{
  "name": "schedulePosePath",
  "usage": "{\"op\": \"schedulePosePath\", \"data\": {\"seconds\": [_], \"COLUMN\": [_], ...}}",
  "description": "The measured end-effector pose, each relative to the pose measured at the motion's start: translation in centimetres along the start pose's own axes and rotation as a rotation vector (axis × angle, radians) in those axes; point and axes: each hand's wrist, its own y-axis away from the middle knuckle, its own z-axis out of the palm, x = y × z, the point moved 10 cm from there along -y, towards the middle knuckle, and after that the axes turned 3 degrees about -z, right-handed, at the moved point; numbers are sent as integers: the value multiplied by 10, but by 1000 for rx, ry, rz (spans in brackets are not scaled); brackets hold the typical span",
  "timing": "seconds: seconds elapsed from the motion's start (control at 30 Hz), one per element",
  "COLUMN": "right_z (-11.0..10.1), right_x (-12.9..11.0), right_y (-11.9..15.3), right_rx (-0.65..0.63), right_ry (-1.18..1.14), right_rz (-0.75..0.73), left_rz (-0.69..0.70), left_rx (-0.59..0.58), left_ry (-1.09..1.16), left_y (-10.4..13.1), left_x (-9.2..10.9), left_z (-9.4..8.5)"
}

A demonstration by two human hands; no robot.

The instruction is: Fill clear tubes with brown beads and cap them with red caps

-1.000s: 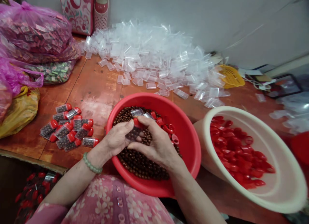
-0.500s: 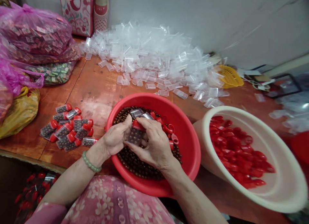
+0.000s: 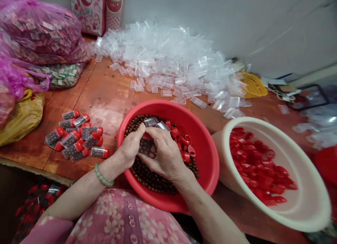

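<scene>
"Grey wall [image 3: 237, 22] behind, red-brown wooden table [image 3: 102, 89] in front. Taking the red basin [image 3: 206, 166] as the middle of the clock, what can you read from where you stand?"

"Very little. At ten o'clock a purple plastic bag [image 3: 37, 30] bulges with small printed pieces, but the print is too tiny to make out. At eleven, a carrier bag [image 3: 88, 14] against the wall shows a pattern of pink and green swirls."

"And the hands?"

"Both are over the basin, closed round one small clear container [image 3: 145, 145] with dark beads inside. The left hand [image 3: 130, 147] grips it from the nine o'clock side, with its thumb near the top; the right hand [image 3: 167, 152] curls about it from three, with fingers across the red cap, so I see only a sliver of that. Any marking under them is hidden."

"Beneath them?"

"Brown beads [image 3: 158, 184] heaped in the basin, with loose red caps on top towards two o'clock."

"Anything around it?"

"Filled containers [image 3: 79, 135] lie piled at nine, red-capped. A great heap of clear tubes [image 3: 163, 58] spreads at twelve. Just past three, a cream tub [image 3: 312, 198] leans, holding more red caps [image 3: 260, 163]."
</scene>
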Motion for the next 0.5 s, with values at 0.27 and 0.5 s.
{"op": "schedulePosePath", "data": {"seconds": [0.27,0.5], "right_z": [10,2], "right_x": [18,2], "right_y": [-1,-6], "right_rx": [-31,-18], "right_ry": [-212,-77], "right_rz": [99,-42], "left_rz": [-81,-52], "left_rx": [-8,58], "left_ry": [145,117], "left_y": [1,5], "left_x": [1,3], "left_z": [3,0]}}
